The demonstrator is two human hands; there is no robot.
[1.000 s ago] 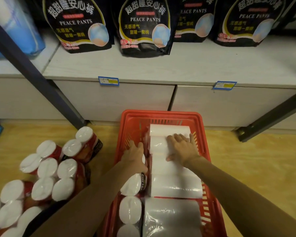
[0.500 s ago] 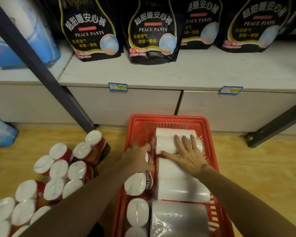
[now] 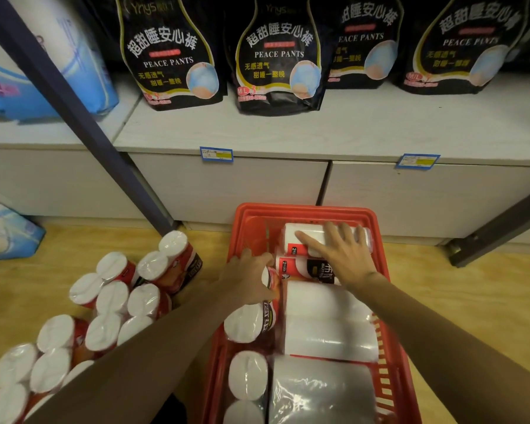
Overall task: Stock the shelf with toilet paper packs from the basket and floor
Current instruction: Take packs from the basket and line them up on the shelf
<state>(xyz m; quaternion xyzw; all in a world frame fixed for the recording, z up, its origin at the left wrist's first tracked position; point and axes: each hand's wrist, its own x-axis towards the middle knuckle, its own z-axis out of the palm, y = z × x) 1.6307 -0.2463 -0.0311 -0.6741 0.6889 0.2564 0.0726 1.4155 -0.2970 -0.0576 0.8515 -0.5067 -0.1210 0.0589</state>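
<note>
We found the right hand (image 3: 340,255) flat, fingers apart, atop the plastic-wrapped white two-roll pack (image 3: 303,240) lying crosswise at the red plastic basket's (image 3: 392,301) far end, while the left hand (image 3: 245,280) curled round an upright wrapped roll pack (image 3: 248,322) alongside.

The scene is lit dimly and warmly, with a yellowish cast laid over the pale wooden floor (image 3: 471,301). The brightest area is found on the light grey shelf board (image 3: 380,130), so the light appears to come from above. Soft shadow is cast beneath the shelf edge and along the dark metal upright post (image 3: 74,96). Glare is seen on the clear plastic wrap of the toilet paper pack (image 3: 322,399) at the near end of the red plastic basket (image 3: 389,304). Straight lines are bent by wide-angle distortion near the edges. Slight blur is noted on the glossy black bags (image 3: 276,56), and the corners are darkened.
</note>
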